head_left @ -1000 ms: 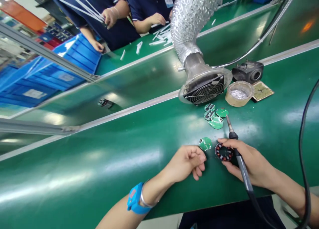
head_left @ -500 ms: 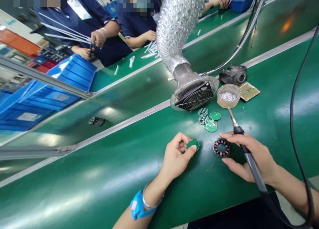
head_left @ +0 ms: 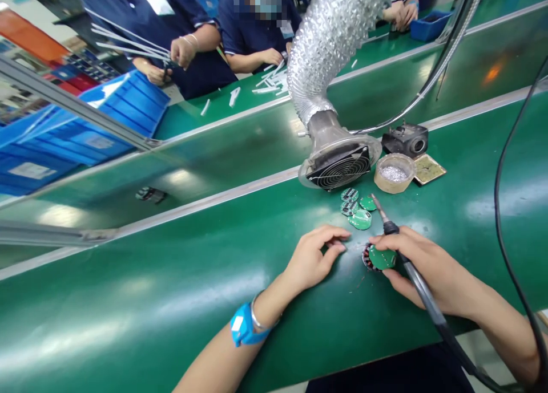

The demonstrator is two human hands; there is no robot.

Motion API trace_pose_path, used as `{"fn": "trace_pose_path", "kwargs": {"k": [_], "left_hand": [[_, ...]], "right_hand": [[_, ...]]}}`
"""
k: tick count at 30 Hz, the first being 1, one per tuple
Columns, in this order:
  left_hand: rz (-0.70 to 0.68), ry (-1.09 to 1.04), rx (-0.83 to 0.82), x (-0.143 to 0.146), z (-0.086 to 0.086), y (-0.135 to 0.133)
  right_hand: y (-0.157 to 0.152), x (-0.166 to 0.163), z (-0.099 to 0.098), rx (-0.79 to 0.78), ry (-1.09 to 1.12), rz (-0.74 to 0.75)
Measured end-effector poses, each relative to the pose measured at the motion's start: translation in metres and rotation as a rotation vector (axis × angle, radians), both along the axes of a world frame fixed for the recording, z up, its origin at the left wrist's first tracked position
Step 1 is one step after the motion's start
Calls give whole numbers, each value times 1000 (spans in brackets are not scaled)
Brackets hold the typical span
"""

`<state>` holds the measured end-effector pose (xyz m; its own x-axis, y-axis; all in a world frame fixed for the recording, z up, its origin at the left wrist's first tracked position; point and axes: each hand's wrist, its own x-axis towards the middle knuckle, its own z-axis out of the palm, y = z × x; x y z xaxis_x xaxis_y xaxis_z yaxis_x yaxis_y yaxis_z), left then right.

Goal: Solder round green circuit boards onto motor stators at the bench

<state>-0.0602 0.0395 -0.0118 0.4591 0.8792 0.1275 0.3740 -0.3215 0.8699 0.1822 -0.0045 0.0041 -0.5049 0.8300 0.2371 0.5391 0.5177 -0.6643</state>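
My right hand [head_left: 422, 262] holds a soldering iron [head_left: 413, 276], its tip pointing up and away. Thumb and fingertips of the same hand also grip a round green circuit board [head_left: 381, 258] by its edges. That board partly covers a motor stator [head_left: 367, 258] with dark red windings, lying on the bench. To the left of the stator, my left hand [head_left: 314, 256] is empty, with thumb and fingers apart. Several other round circuit boards [head_left: 360, 219] lie grouped just beyond the hands. A blue wrist strap [head_left: 248, 325] is on my left wrist.
A fume extractor fan [head_left: 340, 167] hangs over the bench [head_left: 171, 302] on a silver duct [head_left: 327, 39]. Behind the boards stand a round tub [head_left: 394, 176], a square tin [head_left: 430, 169] and a dark holder [head_left: 405, 139]. A cable [head_left: 499, 193] runs down at right. Co-workers sit across a conveyor.
The circuit board has passed from my left hand to my right, over the stator. My left hand has let go and its fingers have opened. The view has shifted slightly.
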Motion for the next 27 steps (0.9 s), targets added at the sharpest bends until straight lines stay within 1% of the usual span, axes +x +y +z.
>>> {"fn": "trace_pose_path", "kwargs": {"k": [1, 3, 6, 10, 12, 13, 16, 18, 20, 24, 27], "left_hand": [[-74, 9, 27, -1, -6, 4], [-180, -43, 8, 1, -15, 9], [-201, -156, -144, 5, -19, 10], [-216, -229, -391, 6, -19, 13], [-219, -259, -449, 7, -19, 16], [-227, -272, -441, 7, -19, 18], [-258, -279, -349, 13, -14, 22], [-248, -259, -340, 19, -9, 22], [-215, -219, -377, 25, -4, 21], [-149, -116, -413, 34, 4, 16], [-131, -60, -415, 38, 7, 13]], "right_hand": [[2, 3, 0, -35, -40, 31], [6, 4, 1, -69, -90, 65], [10, 1, 1, -69, -74, 78], [13, -1, -1, -83, -47, 106], [14, 0, -2, -88, -35, 116], [15, 0, -2, -87, -22, 117], [16, 0, -1, -95, 8, 122], [15, 0, 0, -81, 17, 126], [14, 0, 2, -26, 31, 84], [13, -8, 5, 155, 149, -52], [12, -16, 5, 239, 177, -56]]}}
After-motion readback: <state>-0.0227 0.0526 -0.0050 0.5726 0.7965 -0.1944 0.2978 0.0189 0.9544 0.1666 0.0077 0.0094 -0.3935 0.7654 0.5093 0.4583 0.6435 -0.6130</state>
